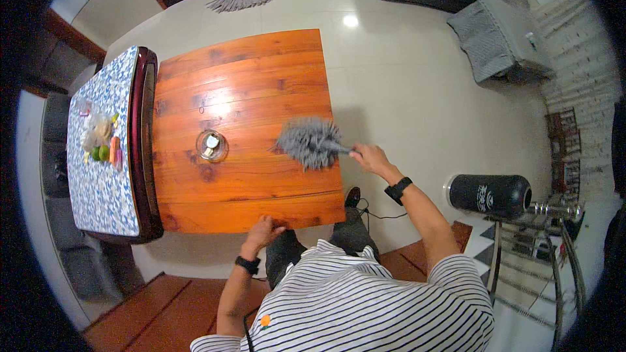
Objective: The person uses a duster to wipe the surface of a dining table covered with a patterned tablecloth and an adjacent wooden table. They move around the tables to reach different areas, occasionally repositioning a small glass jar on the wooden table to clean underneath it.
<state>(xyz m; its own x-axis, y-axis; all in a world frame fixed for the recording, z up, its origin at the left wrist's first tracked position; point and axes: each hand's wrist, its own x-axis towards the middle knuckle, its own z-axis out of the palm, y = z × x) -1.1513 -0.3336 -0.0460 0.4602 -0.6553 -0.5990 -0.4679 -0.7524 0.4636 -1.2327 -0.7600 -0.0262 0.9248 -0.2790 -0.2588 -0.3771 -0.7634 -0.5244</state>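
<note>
My right hand (372,159) grips the handle of a grey fluffy duster (310,143). The duster's head lies over the right part of an orange-brown wooden table (259,181) and looks slightly blurred. At the table's near edge is my left hand (265,231), its fingers loosely bent, with nothing seen in it; whether it touches the wood I cannot tell. A round glass dish (212,145), seemingly an ashtray, stands left of the middle of the tabletop with a small pale round thing inside. Behind it, a small ring-shaped thing or mark (201,110) shows on the wood.
Against the left side stands another table with a blue-and-white patterned cover (105,195), bearing green fruit (100,153) and a plastic bag (98,129). A string mop (242,0) is beyond. To my right are a black cylinder (489,195) and a metal rack (525,264). A cable (386,215) trails by my foot.
</note>
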